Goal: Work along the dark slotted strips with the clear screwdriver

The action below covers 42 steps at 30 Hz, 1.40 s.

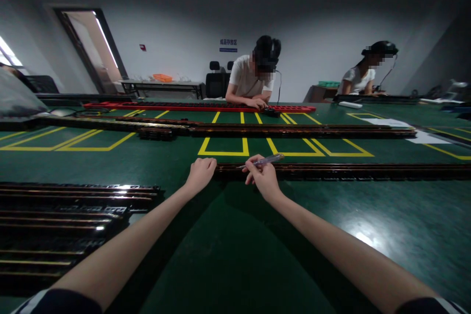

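A long black rail with copper-coloured strips [331,170] lies across the green table in front of me. At its left end my left hand [201,175] is closed, with the fingers curled over the rail's end. My right hand [263,176] grips a small screwdriver [270,159] with a clear handle. The handle slants up to the right, and the thin shaft points left, down at the rail between my hands. Whether the tip touches the rail I cannot tell.
Several similar rails are stacked on the left [66,221]. More black rails [294,130] lie across the table beyond, and behind them a long red strip [147,106]. A co-worker [250,78] bends over that strip; another person [358,78] sits farther right. White paper sheets [429,137] lie at the right.
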Tool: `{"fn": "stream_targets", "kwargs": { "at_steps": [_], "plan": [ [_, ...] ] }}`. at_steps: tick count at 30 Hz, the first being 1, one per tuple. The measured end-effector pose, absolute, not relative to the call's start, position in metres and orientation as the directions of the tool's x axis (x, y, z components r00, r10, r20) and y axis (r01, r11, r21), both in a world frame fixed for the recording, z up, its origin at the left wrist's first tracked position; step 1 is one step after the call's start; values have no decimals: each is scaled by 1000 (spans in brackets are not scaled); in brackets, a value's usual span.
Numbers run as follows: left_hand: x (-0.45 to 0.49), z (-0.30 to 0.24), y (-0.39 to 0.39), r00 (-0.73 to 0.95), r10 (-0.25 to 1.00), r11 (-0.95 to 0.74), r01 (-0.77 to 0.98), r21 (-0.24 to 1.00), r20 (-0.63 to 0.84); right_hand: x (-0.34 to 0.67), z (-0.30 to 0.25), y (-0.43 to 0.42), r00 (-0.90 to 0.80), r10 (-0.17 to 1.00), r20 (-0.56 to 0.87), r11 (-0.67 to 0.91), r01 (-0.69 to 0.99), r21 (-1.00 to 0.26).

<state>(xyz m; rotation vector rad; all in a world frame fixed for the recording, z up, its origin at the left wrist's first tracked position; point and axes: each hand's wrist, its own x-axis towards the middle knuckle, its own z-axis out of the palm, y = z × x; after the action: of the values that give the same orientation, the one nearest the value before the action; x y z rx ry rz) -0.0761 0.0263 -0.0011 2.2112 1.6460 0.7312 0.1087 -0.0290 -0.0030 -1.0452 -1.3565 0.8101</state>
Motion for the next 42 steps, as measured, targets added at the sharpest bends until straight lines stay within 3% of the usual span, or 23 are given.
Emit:
{"fn": "stream_targets", "kwargs": {
  "at_steps": [17,33,37,42],
  "plan": [
    [-76,-2,26,215,952,-302,770,563,216,109,0,-33,263,898,352,358,27,-933],
    [-76,-3,27,223,943,-324,781,535,246,114,-5,-27,130,903,409,388,158,-908],
    [-75,-2,24,208,916,-378,736,561,344,114,-4,-28,133,902,411,385,181,-905],
    [-72,-1,16,388,813,-560,725,400,435,120,-2,-26,26,918,396,385,188,-904]
  ]
}}
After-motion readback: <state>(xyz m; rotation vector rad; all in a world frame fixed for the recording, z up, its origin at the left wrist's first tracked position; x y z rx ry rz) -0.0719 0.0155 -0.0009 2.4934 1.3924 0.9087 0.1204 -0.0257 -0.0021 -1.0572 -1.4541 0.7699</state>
